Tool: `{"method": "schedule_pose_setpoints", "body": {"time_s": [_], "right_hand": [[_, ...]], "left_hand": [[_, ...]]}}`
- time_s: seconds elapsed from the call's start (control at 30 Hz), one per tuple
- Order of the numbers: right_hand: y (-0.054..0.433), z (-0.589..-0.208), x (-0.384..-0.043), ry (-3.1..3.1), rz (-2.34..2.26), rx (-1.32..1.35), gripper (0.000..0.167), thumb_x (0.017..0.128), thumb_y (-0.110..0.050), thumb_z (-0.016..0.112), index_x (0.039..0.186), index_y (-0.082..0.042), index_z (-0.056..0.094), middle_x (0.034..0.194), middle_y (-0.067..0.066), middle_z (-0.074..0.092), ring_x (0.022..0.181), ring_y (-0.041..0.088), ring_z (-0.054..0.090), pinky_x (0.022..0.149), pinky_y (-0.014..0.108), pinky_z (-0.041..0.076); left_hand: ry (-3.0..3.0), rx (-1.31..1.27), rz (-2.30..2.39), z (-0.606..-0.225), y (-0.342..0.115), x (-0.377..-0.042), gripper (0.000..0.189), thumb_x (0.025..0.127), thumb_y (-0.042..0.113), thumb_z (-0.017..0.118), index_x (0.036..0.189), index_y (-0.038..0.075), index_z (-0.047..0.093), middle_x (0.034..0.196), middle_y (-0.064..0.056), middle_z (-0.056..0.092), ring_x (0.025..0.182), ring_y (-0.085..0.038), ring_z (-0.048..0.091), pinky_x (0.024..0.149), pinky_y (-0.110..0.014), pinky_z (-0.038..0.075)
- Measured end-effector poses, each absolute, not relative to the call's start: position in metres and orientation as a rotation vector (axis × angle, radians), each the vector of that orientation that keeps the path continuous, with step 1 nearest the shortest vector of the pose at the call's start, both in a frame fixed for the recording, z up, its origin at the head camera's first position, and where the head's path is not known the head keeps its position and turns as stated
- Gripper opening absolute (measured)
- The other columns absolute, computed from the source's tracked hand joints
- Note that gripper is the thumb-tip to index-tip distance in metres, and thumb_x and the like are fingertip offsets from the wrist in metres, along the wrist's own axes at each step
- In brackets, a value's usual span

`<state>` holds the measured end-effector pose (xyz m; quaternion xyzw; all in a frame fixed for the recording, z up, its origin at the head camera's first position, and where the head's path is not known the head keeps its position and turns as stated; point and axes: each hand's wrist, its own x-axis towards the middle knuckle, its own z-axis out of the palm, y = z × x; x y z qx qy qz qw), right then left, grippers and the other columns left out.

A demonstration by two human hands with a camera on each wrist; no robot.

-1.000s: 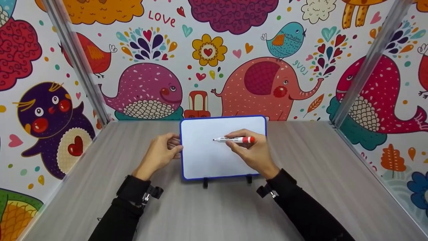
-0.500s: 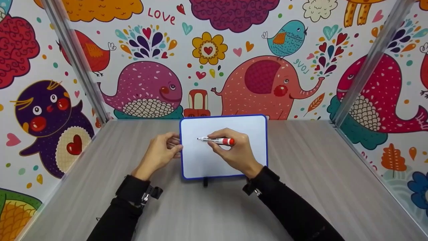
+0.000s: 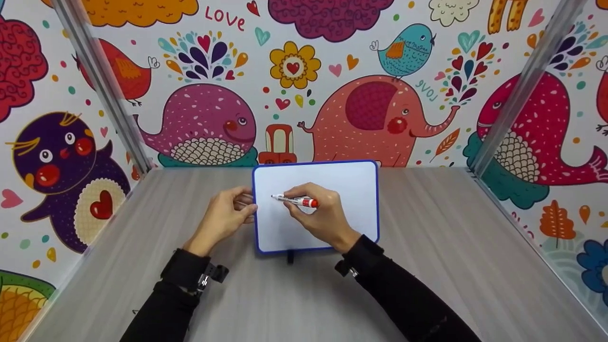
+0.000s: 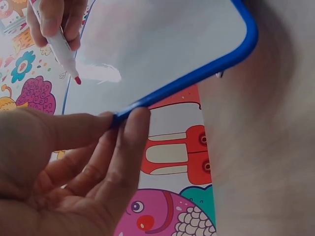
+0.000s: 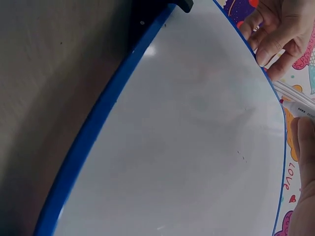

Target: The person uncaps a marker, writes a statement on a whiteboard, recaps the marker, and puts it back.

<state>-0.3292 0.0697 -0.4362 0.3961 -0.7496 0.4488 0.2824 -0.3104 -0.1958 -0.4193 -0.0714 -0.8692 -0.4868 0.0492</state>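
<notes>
A whiteboard (image 3: 354, 190) with a blue frame leans upright on the table, its surface blank in the head view. My left hand (image 3: 225, 213) pinches the board's left edge; in the left wrist view the thumb (image 4: 88, 129) and index finger meet at the blue rim. Between thumb and fingers, my right hand (image 3: 323, 213) holds a white marker (image 3: 298, 201) with a red end, pointing left. Its bare red tip shows close over the board in the left wrist view. Seen from the right wrist, the marker (image 5: 301, 110) lies near the far edge, below the left hand (image 5: 283, 34).
A black stand foot (image 3: 290, 257) juts out under the board's lower edge. The grey wood-look table (image 3: 266, 304) reaches back to a wall (image 3: 280, 28) printed with cartoon animals. Metal posts (image 3: 102, 90) stand at both back corners. Small dark specks (image 5: 241, 156) show on the board.
My right hand has moved left across the board with the marker, whose tip is now nearer the left edge. My left hand keeps its grip on the frame.
</notes>
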Motion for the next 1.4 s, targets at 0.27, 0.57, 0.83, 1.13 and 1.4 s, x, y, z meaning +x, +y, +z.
{"method": "schedule_pose_setpoints", "body": {"time_s": [0.27, 0.57, 0.83, 1.13, 1.4], "right_hand": [[0.061, -0.435, -0.328, -2.017, 1.142, 1.071, 0.025, 0.1, -0.007, 0.093, 0.124, -0.005, 0.086, 0.119, 0.009, 0.089, 0.115, 0.024, 0.087, 0.107, 0.038, 0.071], [0.055, -0.437, -0.33, -2.011, 1.106, 1.096, 0.023, 0.101, -0.005, 0.092, 0.122, -0.003, 0.085, 0.116, 0.011, 0.089, 0.112, 0.024, 0.087, 0.103, 0.032, 0.072], [0.051, -0.439, -0.329, -2.018, 1.118, 1.097, 0.024, 0.1, -0.002, 0.091, 0.122, -0.003, 0.084, 0.118, 0.013, 0.087, 0.114, 0.025, 0.086, 0.103, 0.031, 0.071], [0.049, -0.437, -0.327, -2.013, 1.093, 1.107, 0.024, 0.099, 0.002, 0.091, 0.121, -0.002, 0.081, 0.116, 0.014, 0.086, 0.114, 0.026, 0.087, 0.103, 0.032, 0.071], [0.049, -0.439, -0.324, -2.02, 1.066, 1.125, 0.024, 0.098, 0.001, 0.091, 0.119, -0.002, 0.081, 0.112, 0.013, 0.086, 0.107, 0.025, 0.087, 0.097, 0.03, 0.072]], "left_hand": [[-2.66, -0.239, -1.46, -0.42, -0.198, -0.31, 0.041, 0.111, 0.0, 0.076, 0.151, -0.004, 0.07, 0.13, -0.026, 0.082, 0.109, -0.033, 0.085, 0.089, -0.041, 0.076], [-2.638, -0.271, -1.474, -0.421, -0.199, -0.31, 0.043, 0.111, -0.002, 0.075, 0.153, -0.006, 0.068, 0.131, -0.026, 0.082, 0.112, -0.035, 0.085, 0.092, -0.045, 0.076], [-2.615, -0.292, -1.529, -0.422, -0.2, -0.309, 0.043, 0.111, -0.003, 0.075, 0.153, -0.008, 0.068, 0.131, -0.029, 0.082, 0.113, -0.038, 0.085, 0.094, -0.049, 0.075], [-2.621, -0.285, -1.526, -0.42, -0.2, -0.31, 0.043, 0.111, -0.003, 0.075, 0.153, -0.008, 0.068, 0.132, -0.029, 0.081, 0.115, -0.039, 0.084, 0.096, -0.05, 0.075], [-2.626, -0.278, -1.506, -0.422, -0.2, -0.309, 0.043, 0.11, -0.002, 0.076, 0.152, -0.007, 0.069, 0.131, -0.028, 0.082, 0.113, -0.037, 0.085, 0.093, -0.047, 0.075]]}}
